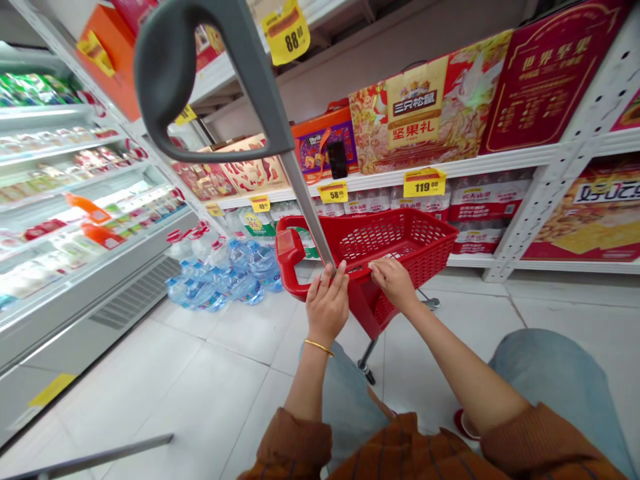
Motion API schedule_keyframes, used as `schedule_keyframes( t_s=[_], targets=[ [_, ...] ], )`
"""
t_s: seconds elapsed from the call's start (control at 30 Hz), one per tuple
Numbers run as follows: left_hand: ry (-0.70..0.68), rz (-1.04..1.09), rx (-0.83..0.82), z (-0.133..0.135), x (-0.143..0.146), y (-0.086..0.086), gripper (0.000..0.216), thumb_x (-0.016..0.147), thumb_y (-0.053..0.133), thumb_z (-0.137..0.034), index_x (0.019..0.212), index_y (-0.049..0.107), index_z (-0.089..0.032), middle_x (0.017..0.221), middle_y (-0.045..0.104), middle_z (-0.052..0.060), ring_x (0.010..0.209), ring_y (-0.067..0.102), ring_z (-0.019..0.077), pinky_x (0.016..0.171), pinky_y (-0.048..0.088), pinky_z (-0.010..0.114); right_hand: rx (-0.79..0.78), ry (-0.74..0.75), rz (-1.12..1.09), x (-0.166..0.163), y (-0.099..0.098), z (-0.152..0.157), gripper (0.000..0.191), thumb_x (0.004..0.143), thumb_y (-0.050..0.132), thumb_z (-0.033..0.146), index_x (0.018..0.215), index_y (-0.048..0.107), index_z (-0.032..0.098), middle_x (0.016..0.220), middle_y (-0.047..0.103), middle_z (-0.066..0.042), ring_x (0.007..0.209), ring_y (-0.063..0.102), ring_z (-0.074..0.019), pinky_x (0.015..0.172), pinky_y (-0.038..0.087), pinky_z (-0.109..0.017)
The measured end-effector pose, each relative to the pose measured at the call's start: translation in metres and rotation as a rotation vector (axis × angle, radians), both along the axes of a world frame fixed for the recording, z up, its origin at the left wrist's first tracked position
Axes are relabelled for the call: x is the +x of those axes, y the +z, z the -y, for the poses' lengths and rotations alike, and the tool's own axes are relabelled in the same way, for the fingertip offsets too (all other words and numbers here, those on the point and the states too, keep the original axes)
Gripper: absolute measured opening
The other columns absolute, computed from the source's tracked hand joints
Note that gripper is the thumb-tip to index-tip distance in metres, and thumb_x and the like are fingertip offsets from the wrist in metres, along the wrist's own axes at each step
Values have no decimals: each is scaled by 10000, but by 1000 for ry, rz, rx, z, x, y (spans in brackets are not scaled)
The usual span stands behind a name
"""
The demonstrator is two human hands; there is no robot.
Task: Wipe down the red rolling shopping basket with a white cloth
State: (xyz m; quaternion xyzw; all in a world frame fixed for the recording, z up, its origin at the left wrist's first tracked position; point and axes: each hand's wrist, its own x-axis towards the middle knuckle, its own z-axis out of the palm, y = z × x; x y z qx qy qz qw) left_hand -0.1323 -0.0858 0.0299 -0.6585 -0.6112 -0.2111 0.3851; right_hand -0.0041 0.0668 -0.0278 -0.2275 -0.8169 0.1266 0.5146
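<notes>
A red plastic rolling shopping basket point(420, 247) on wheeled legs stands in front of me, with slotted sides. From its near end a grey metal pole point(311, 207) rises to a dark grey loop handle point(165, 87). My left hand point(327, 303) rests against the near rim at the pole's foot, fingers stretched out and nearly flat. To its right, my right hand point(393, 283) is closed over the rim, with the fingertips curled inward. A red carry handle point(290, 253) lies at the basket's left end. Little of the basket's inside shows.
Shelves behind the basket hold boxed nuts point(417, 113), a dark red gift box point(555, 80) and packs of bottled water point(477, 207). A black phone-like object point(337, 160) stands at the shelf edge. Large water bottles point(215, 280) sit on the floor beside a refrigerated case point(115, 320).
</notes>
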Motion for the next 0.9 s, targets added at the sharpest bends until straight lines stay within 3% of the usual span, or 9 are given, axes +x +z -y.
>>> schedule_keyframes(
  t_s=[0.17,0.3,0.53,0.9],
  targets=[
    [-18,20,-9,-2,-4,2,433,885,452,-144,1301,553,-212,1376,508,27,1409,270,191,1218,151,412,-19,80,-38,-20,21,33,291,978,393,281,1058,661,199,1020,693,-83,975,614,-206,949,478,-428],
    [-29,22,6,-4,-7,6,429,894,446,-136,1303,553,-209,1352,532,14,1408,276,199,1215,157,417,3,90,-32,-31,25,45,282,976,411,278,1133,638,219,1078,673,-75,1009,597,-202,953,475,-407],
    [-31,17,-19,-7,-16,5,379,886,481,-137,1238,603,-206,1338,558,12,1413,281,204,1195,197,410,40,53,-6,-37,15,33,264,972,431,278,1060,664,191,978,689,-83,929,601,-203,851,497,-378],
    [-12,5,-45,-14,-28,3,350,887,499,-144,1208,624,-205,1349,556,9,1423,264,210,1182,199,403,88,-37,-48,-23,-17,-15,261,973,425,281,992,666,182,943,706,-68,893,622,-176,991,465,-428]
  ],
)
